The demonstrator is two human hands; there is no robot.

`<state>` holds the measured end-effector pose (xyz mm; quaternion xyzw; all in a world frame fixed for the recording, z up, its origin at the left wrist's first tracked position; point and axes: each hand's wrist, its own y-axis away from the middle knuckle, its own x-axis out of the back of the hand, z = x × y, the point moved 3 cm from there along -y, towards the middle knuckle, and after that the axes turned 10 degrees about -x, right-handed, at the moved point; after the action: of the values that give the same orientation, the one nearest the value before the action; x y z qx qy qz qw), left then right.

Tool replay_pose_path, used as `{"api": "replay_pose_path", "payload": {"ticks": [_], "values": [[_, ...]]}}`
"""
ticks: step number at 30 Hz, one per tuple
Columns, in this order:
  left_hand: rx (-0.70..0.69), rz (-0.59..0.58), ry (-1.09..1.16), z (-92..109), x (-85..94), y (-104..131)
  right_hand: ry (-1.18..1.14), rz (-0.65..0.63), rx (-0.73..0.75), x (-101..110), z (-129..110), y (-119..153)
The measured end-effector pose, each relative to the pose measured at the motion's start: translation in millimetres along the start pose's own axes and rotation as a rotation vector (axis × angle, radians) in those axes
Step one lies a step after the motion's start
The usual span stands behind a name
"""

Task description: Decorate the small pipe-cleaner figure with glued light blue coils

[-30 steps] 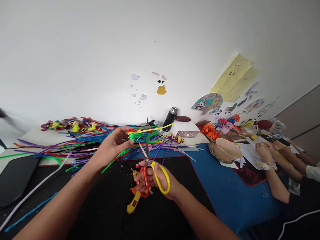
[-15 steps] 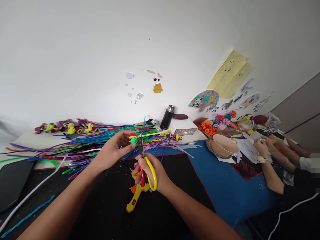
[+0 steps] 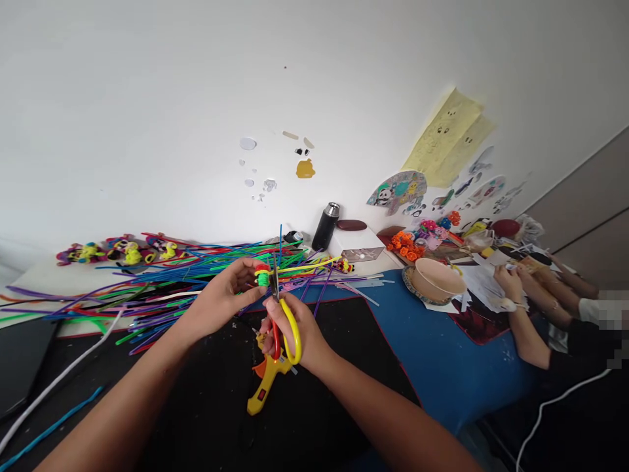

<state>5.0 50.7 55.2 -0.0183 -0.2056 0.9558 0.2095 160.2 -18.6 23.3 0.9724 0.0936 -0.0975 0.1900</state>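
While a small coiled figure is pinched steady in the left hand, scissors are gripped by the right hand, blades beside the figure's yellow strand.

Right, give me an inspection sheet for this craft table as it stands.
Surface: black mat beside a blue table cover.
Job's things: small green and red coiled piece with a yellow stem; scissors, blades at the stem.
Clutter: pipe cleaners, yellow glue gun, black bottle, bowl.
Hands: left hand pinches the piece; right hand grips the scissors.
Cables: white cable, lower right.
Surroundings: white wall with stickers; another person's hands on paper.
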Motion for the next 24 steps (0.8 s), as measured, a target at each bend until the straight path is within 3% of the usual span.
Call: {"api": "replay_pose_path", "payload": {"ticks": [24], "values": [[0.035,-0.028,-0.041,-8.1,-4.0,0.9,-0.013,0.022,0.0,2.0,5.8,-0.5]]}}
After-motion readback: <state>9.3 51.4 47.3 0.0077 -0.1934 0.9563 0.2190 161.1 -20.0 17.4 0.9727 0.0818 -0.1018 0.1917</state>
